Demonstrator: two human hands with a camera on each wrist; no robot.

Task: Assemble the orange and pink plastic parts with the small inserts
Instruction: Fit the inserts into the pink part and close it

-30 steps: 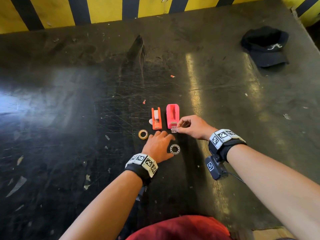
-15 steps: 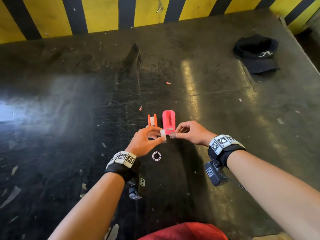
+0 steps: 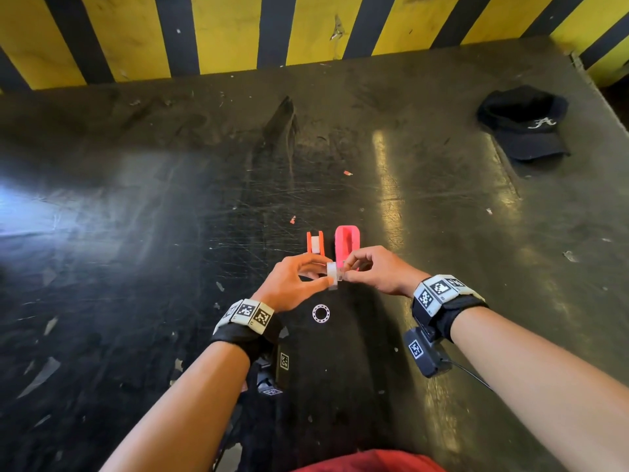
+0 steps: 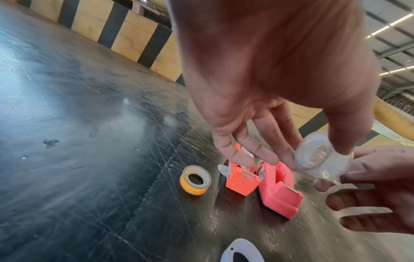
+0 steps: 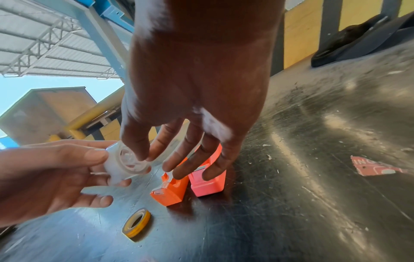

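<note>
The orange part and the pink part stand side by side on the dark table. Just above and in front of them, my left hand pinches a clear tape roll between thumb and forefinger. My right hand pinches a small clear insert at the roll's centre hole. In the right wrist view the roll sits left of the orange part and the pink part. The other fingers of both hands hang spread above the two parts.
A yellow tape roll lies left of the orange part. A white ring lies on the table under my wrists. A black cap sits at the far right. A yellow-and-black striped wall borders the back.
My left hand has risen from the table with the clear roll and met my right hand, which lifted the insert away from the pink part. The white ring now lies uncovered.
</note>
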